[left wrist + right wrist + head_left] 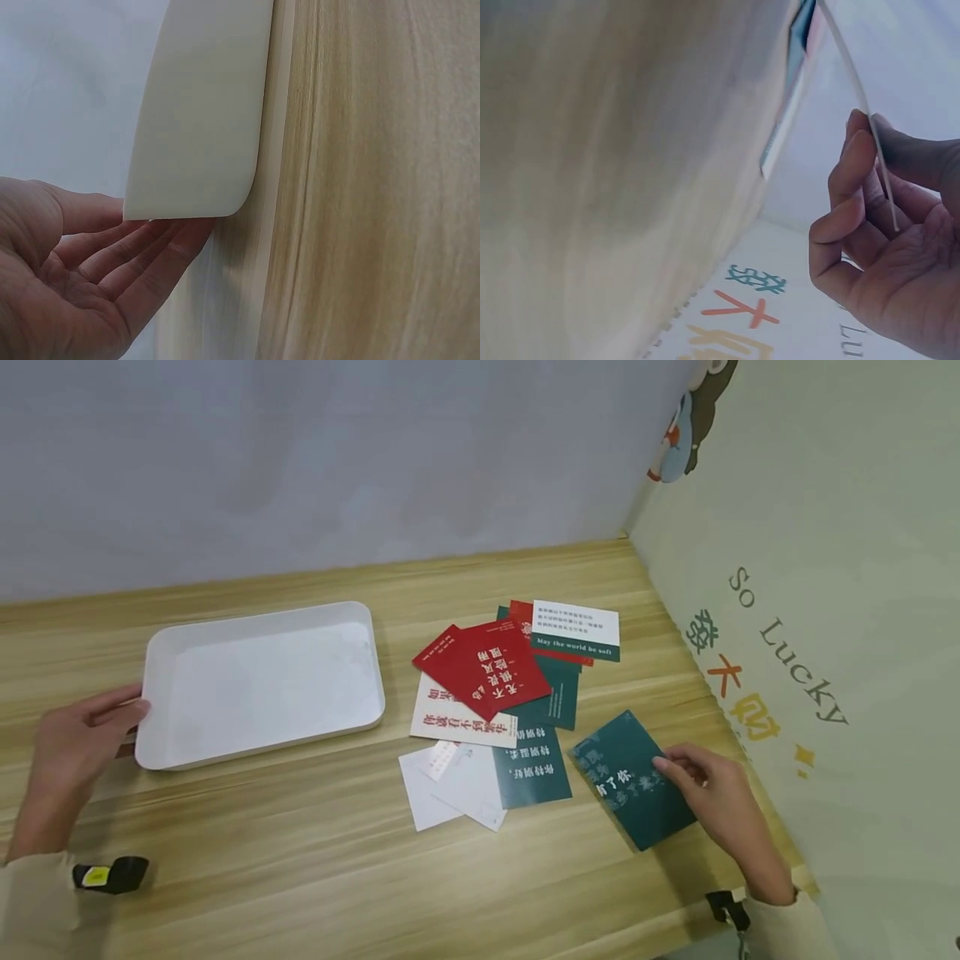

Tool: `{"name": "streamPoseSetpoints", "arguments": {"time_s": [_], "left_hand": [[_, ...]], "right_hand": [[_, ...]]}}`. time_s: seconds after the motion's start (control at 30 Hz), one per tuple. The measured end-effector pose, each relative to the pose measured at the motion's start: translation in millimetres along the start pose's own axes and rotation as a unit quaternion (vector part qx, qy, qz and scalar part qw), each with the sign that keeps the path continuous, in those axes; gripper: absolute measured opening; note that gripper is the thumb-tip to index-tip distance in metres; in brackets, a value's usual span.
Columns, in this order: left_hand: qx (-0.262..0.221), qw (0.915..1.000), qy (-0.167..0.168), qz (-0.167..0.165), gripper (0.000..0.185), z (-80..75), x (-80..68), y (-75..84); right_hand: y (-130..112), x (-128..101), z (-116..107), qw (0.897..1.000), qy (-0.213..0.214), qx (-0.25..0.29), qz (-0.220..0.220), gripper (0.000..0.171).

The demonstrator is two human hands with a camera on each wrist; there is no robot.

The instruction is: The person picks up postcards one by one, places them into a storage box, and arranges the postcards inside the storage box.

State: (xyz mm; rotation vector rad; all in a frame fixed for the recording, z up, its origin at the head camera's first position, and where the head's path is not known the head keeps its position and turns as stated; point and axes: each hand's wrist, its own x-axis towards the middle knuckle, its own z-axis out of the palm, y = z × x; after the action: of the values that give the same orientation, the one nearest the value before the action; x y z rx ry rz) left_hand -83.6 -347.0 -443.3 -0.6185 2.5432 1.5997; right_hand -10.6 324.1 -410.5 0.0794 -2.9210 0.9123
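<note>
Wooden desk [315,860], walls at far and right. Green card [633,777] at near right, edge pinched by right hand [716,802]; best lifted flat. Tray [258,681] at left steadied by left hand [75,743], fingers straight.

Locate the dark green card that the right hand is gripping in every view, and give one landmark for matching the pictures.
Head: the dark green card lies low and right on the wooden table, under the right hand.
Left wrist: not in it; only the white tray and the left hand.
Right wrist: seen edge-on as a thin pale line, upper right, pinched by the fingers.
Shared landmark: the wooden table.
</note>
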Motion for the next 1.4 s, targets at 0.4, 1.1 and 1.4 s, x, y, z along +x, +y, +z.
{"name": "streamPoseSetpoints", "arguments": {"time_s": [0.4, 1.1, 1.4], "left_hand": [[-0.002, 1.0000, 0.006, 0.003, 0.061, -1.8, -2.3, 1.0], [0.017, 0.9997, 0.006, 0.019, 0.058, -3.6, -6.0, 2.5], [0.026, 0.9994, 0.009, 0.022, 0.055, -4.4, -6.4, 1.8]], "right_hand": [[-17, 22, -16, 0.998, 0.012, 0.004, -0.067, 0.009], [-78, 83, -14, 0.993, -0.090, -0.008, -0.078, 0.017], [-98, 102, -5, 0.987, -0.117, 0.021, -0.108, 0.016]]}}
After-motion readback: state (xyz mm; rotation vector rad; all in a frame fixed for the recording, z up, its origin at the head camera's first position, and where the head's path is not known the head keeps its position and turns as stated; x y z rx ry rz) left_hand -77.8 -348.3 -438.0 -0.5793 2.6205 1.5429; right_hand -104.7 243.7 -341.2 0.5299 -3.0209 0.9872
